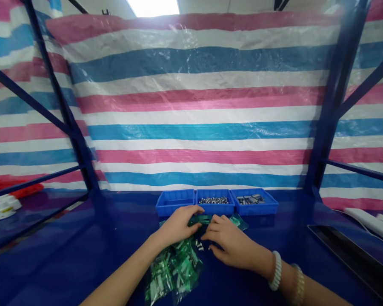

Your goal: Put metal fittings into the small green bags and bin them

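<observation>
My left hand has its thumb and fingers around the left part of a green plastic bag, in front of the blue bins. My right hand is at the bag's right end, its fingers curled; what lies between them is too small to tell. Small silver screws lie on the blue table between my hands. Nearer to me, below my left hand, are several green bags with small metal and white parts inside. Another green bag lies behind my right hand.
Three blue bins stand behind my hands: the left bin, the middle bin with small metal parts, the right bin with metal pieces. A black flat panel lies at right. Blue frame posts flank the table.
</observation>
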`<move>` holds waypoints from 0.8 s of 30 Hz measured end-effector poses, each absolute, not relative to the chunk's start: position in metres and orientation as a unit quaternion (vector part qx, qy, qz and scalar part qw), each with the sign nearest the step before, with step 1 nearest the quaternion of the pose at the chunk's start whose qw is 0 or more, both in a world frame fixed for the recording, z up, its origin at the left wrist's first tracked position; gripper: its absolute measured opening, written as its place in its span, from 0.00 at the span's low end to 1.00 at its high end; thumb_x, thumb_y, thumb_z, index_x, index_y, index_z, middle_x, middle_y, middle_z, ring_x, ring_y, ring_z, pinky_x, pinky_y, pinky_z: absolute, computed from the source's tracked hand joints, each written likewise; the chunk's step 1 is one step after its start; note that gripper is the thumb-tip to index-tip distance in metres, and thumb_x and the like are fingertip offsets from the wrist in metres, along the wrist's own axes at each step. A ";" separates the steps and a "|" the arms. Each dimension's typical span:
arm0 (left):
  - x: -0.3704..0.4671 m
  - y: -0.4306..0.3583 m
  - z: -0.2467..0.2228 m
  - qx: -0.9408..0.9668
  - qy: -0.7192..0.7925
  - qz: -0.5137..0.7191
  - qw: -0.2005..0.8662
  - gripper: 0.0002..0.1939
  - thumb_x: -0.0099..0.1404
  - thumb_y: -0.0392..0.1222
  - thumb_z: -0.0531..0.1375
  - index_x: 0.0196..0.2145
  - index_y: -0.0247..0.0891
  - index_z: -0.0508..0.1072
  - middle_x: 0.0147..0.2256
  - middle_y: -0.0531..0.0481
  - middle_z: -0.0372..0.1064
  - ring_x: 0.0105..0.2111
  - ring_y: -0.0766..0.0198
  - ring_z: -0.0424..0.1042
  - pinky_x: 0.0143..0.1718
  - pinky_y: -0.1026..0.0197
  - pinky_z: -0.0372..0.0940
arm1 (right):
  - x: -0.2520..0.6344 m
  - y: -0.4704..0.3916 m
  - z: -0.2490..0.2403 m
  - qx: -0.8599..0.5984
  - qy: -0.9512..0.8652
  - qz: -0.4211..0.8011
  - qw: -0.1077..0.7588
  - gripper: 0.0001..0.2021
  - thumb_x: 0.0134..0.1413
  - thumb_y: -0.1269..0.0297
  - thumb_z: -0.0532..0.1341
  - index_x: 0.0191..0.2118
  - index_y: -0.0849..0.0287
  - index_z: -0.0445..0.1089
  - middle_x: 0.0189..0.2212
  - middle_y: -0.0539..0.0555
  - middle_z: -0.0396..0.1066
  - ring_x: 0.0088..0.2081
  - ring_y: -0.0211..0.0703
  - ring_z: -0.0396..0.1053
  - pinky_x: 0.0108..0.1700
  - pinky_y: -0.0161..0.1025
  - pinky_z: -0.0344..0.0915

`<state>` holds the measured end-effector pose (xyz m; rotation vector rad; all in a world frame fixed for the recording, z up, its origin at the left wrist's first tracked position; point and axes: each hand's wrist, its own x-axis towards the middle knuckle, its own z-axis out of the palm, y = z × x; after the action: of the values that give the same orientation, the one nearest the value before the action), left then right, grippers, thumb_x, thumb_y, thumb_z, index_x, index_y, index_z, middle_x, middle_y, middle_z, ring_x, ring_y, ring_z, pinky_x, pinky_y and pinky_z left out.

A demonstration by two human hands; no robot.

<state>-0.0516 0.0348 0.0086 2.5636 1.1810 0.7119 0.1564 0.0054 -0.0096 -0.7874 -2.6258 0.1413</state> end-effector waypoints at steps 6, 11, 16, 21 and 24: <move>-0.048 0.028 0.011 0.886 0.381 0.233 0.129 0.24 0.51 0.30 0.62 0.47 0.42 0.70 0.47 0.46 0.72 0.49 0.51 0.69 0.51 0.48 0.63 | 0.162 0.010 -0.014 -0.287 -0.936 0.064 0.191 0.06 0.54 0.73 0.60 0.35 0.56 0.72 0.35 0.52 0.72 0.44 0.48 0.62 0.46 0.46 0.56; -0.039 0.018 0.018 0.846 0.369 0.349 0.159 0.23 0.53 0.26 0.56 0.46 0.43 0.70 0.45 0.47 0.72 0.46 0.55 0.69 0.48 0.50 0.64 | 0.166 0.016 -0.006 -0.285 -0.880 0.199 0.324 0.05 0.56 0.73 0.58 0.36 0.57 0.71 0.35 0.51 0.71 0.39 0.43 0.66 0.43 0.41 0.62; -0.023 0.006 0.017 0.756 0.384 0.449 0.282 0.08 0.60 0.36 0.58 0.39 0.40 0.70 0.37 0.47 0.72 0.38 0.59 0.71 0.38 0.56 0.67 | 0.164 0.021 0.003 -0.303 -0.734 0.384 0.472 0.03 0.55 0.66 0.60 0.36 0.58 0.70 0.31 0.50 0.69 0.30 0.38 0.66 0.33 0.36 0.63; -0.016 0.002 0.009 0.671 0.378 0.467 0.435 0.10 0.60 0.47 0.62 0.32 0.38 0.71 0.27 0.51 0.70 0.29 0.63 0.70 0.33 0.60 0.65 | 0.160 0.016 0.002 -0.279 -0.703 0.403 0.515 0.06 0.50 0.67 0.65 0.36 0.58 0.71 0.30 0.50 0.70 0.32 0.39 0.67 0.37 0.38 0.65; -0.015 -0.001 0.009 0.637 0.378 0.466 0.485 0.11 0.60 0.49 0.63 0.31 0.38 0.73 0.25 0.51 0.71 0.27 0.64 0.69 0.33 0.61 0.64 | 0.160 0.013 0.000 -0.283 -0.713 0.378 0.518 0.09 0.48 0.67 0.67 0.38 0.57 0.71 0.31 0.50 0.72 0.34 0.41 0.69 0.39 0.40 0.66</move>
<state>-0.0145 -0.0014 0.0088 1.5502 0.9194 1.1333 0.1599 0.0127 0.0002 -0.6793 -1.7105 0.9073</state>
